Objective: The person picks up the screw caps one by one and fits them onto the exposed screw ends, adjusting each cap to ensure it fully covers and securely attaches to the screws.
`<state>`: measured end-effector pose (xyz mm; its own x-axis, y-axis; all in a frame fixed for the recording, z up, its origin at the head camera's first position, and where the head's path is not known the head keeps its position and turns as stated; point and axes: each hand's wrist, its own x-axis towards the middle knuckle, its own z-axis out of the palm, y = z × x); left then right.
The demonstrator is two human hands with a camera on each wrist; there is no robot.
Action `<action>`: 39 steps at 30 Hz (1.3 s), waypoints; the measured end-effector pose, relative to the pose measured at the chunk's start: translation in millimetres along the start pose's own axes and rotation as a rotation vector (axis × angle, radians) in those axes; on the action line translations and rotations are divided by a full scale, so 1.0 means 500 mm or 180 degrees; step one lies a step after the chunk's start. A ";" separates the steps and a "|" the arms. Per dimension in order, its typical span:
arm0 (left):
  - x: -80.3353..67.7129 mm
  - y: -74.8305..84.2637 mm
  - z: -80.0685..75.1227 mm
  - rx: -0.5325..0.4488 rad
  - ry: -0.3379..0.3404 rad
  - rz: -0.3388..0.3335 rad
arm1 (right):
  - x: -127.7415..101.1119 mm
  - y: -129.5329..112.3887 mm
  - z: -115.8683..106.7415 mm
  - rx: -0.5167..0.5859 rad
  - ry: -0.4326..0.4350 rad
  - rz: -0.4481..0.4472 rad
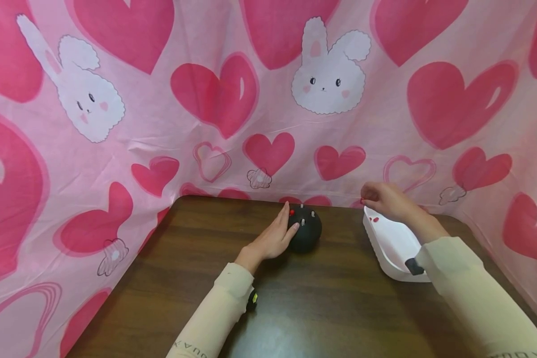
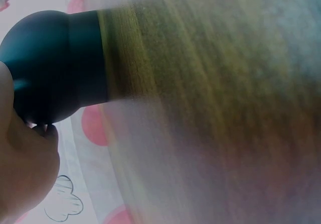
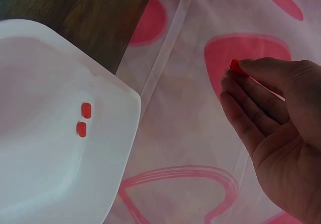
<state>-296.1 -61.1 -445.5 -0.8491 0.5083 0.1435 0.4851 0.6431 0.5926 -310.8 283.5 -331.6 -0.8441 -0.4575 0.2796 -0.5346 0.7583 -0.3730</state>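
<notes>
Red pc [image 3: 235, 68] pinched in R hand [image 1: 388, 201]; 2 more pcs [image 3: 86, 110] seen in white tray [image 1: 396, 243] below; black ball [image 1: 308, 236] touched by straight-fingered L hand [image 1: 274, 237].

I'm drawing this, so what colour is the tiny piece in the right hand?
The piece is red, clearest in the right wrist view.

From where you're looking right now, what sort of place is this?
Probably a draped tabletop workspace: a brown wood-grain table holding a white oblong tray, with pink heart-patterned sheeting rising around it.
</notes>
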 end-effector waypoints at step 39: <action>0.007 -0.006 0.002 0.0045 0.0029 0.0039 | 0.020 -0.019 0.013 0.0122 -0.0028 0.0048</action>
<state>-300.5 -60.6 -447.8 -0.8450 0.5110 0.1580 0.4983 0.6449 0.5794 -314.4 268.8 -330.9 -0.8523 -0.4504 0.2658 -0.5228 0.7468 -0.4109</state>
